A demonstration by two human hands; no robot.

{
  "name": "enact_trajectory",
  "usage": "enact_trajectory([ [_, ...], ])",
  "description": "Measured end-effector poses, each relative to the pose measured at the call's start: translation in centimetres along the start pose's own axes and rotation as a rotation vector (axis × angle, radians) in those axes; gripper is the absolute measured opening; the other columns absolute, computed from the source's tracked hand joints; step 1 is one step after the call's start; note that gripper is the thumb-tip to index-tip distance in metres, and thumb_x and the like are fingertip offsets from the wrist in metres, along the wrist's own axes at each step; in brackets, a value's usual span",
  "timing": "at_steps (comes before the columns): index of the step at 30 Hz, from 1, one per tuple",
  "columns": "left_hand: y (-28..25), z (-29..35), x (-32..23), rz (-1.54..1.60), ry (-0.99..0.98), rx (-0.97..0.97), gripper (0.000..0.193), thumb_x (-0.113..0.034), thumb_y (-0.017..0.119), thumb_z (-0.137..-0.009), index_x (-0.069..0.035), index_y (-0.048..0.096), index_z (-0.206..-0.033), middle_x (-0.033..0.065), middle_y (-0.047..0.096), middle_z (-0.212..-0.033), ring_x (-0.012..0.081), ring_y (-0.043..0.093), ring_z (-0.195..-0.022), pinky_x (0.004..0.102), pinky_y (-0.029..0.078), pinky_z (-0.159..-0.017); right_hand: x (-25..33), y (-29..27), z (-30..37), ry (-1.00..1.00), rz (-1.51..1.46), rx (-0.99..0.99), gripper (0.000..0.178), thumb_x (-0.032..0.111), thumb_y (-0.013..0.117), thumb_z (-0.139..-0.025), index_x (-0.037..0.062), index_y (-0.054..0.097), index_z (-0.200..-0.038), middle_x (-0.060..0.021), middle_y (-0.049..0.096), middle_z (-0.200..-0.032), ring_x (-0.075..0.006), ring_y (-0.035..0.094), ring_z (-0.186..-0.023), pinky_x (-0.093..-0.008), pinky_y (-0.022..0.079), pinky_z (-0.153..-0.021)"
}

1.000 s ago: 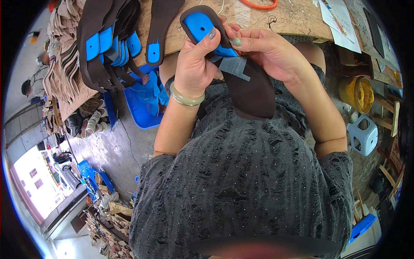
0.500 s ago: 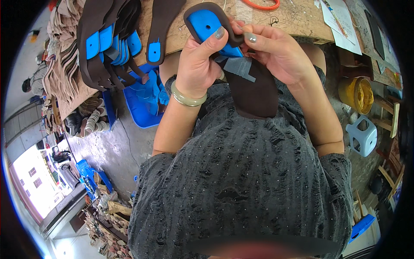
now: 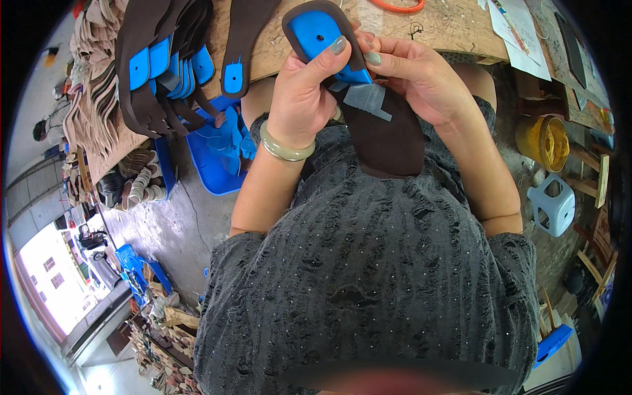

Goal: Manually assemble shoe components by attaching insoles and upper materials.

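A dark brown shoe insole (image 3: 388, 141) hangs tilted between my hands, its wide end resting against my shirt. On its heel end lies a blue heel piece (image 3: 308, 31) with a small hole, and a grey patch (image 3: 366, 99) sits just below it. My left hand (image 3: 309, 89) grips the insole from the left, thumb pressed on the blue piece. With thumb and fingers closed, my right hand (image 3: 418, 76) pinches the insole's right edge by the heel. The fingers behind the insole are partly hidden.
More brown insoles with blue heel pieces (image 3: 158, 59) are stacked on the wooden table (image 3: 296, 56), beside a single insole (image 3: 240, 39). A blue bin (image 3: 217, 187) of blue scraps stands at lower left. Orange scissor handles (image 3: 398, 6), papers (image 3: 517, 39), a yellow bucket (image 3: 532, 141) and a stool (image 3: 553, 204) are around.
The heel end of the insole has turned slightly flatter toward me. My right fingers have shifted a little left and down along its edge, and both hands still hold it.
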State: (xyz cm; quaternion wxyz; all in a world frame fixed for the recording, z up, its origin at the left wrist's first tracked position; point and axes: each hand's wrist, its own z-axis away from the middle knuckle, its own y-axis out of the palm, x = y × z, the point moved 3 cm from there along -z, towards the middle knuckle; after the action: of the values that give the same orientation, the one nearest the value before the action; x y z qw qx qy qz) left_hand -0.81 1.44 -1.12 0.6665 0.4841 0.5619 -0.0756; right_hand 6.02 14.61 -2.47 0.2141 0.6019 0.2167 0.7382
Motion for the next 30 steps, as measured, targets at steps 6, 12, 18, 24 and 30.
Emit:
enact_trajectory([
  [6, -0.4, 0.1, 0.2, 0.005, -0.011, 0.019, 0.026, -0.015, 0.052, -0.094, 0.0, 0.051, -0.116, 0.0091, 0.062, -0.1, 0.0195, 0.06, -0.098, 0.0345, 0.053, -0.083, -0.3, -0.4, -0.5, -0.015, -0.048, 0.062, 0.023, 0.021, 0.067, -0.086, 0.0051, 0.064, -0.102, 0.0013, 0.063, -0.091, -0.0067, 0.059, -0.083, -0.0229, 0.048, -0.075],
  [12, -0.5, 0.1, 0.3, 0.011, -0.029, 0.038, 0.026, -0.014, 0.053, -0.094, 0.001, 0.05, -0.115, 0.0108, 0.06, -0.101, 0.0202, 0.061, -0.094, 0.0341, 0.055, -0.078, -0.1, -0.3, -0.6, -0.003, -0.071, 0.065, 0.024, 0.019, 0.067, -0.086, 0.0041, 0.064, -0.105, 0.0015, 0.064, -0.091, -0.0061, 0.059, -0.083, -0.0211, 0.048, -0.075],
  [18, -0.1, 0.0, 0.4, -0.026, -0.001, -0.029, 0.024, -0.014, 0.056, -0.092, 0.001, 0.052, -0.11, 0.0117, 0.061, -0.102, 0.0207, 0.062, -0.092, 0.0336, 0.055, -0.078, -0.6, -0.7, -0.6, -0.012, -0.073, 0.068, 0.02, 0.018, 0.068, -0.085, 0.0053, 0.066, -0.1, 0.0022, 0.063, -0.086, -0.0068, 0.058, -0.078, -0.0217, 0.048, -0.074],
  [24, 0.7, 0.5, -0.1, -0.107, 0.022, -0.137, 0.025, -0.015, 0.059, -0.091, 0.001, 0.055, -0.11, 0.0113, 0.064, -0.1, 0.0194, 0.062, -0.094, 0.032, 0.049, -0.085, 0.2, 0.2, 1.2, -0.216, 0.15, -0.184, 0.021, 0.016, 0.068, -0.085, -0.0005, 0.069, -0.097, -0.0006, 0.066, -0.086, -0.007, 0.06, -0.081, -0.0209, 0.048, -0.072],
  [30, 1.4, 0.4, 0.4, -0.099, -0.045, -0.221, 0.029, -0.015, 0.06, -0.09, 0.002, 0.056, -0.113, 0.0113, 0.066, -0.099, 0.0185, 0.062, -0.095, 0.0312, 0.047, -0.087, 0.4, 0.7, 1.2, -0.483, 0.784, -0.286, 0.024, 0.017, 0.067, -0.085, 0.0, 0.067, -0.103, -0.0046, 0.068, -0.081, -0.0072, 0.059, -0.073, -0.0261, 0.048, -0.064],
])
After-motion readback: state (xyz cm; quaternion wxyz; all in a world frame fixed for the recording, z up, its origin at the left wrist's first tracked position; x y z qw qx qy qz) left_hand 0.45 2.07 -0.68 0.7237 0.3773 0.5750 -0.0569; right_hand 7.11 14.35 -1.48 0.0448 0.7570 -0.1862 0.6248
